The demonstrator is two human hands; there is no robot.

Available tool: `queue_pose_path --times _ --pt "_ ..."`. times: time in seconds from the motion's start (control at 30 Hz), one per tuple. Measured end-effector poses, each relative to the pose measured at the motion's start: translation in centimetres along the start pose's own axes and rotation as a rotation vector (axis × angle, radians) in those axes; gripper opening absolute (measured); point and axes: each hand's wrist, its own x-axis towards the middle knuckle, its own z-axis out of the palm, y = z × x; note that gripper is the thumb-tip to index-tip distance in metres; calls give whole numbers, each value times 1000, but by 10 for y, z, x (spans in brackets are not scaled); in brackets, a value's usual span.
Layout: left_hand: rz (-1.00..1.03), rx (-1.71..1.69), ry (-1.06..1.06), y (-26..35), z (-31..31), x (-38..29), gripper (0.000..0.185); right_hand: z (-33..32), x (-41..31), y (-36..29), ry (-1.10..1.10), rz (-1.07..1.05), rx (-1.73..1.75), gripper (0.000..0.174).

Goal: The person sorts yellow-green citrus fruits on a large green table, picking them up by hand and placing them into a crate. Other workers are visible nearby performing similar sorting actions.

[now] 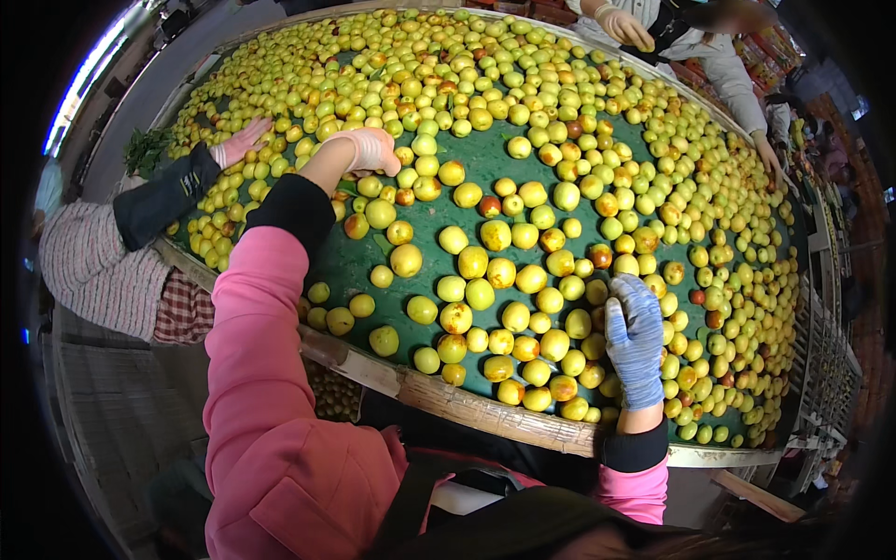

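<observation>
Yellow-green jujubes (472, 262), some with brown or red patches, lie loose over a green sorting table (476, 154). My left hand (367, 150), in a thin pale pink glove, reaches far across to the left with its fingers curled down among the fruit. Its palm is hidden, so I cannot see whether a jujube is inside. Closer to the front edge, on the right, rests my right hand (635, 343) in a blue-grey knit glove. Its fingers point away from me, side-on between jujubes, and its palm side is out of sight.
A taped wooden rim (490, 413) runs along the table's front. From the left a co-worker's gloved hand (241, 142) reaches onto the fruit. Across the table, another person's gloved hand (625, 28) is raised. Green leaves (145, 148) lie at the left edge.
</observation>
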Motion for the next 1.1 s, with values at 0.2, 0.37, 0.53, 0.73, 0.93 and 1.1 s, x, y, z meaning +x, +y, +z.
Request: queue_pose_path --times 0.2,0.37,0.53,0.73,0.93,1.1 --pt "543 -213 547 118 -13 35 27 10 1 -4 -76 47 69 25" --pt "707 189 652 215 8 101 36 12 16 -15 -89 -14 64 21" --pt "333 335 363 265 -11 89 33 17 10 -13 -90 -44 -2 23" --pt "442 545 191 236 21 68 42 16 13 -23 -106 -75 54 22" --pt "673 -250 237 159 50 23 35 35 7 -21 -86 -113 85 24" --pt "754 -273 351 158 54 18 38 36 8 -29 -74 -149 99 23"
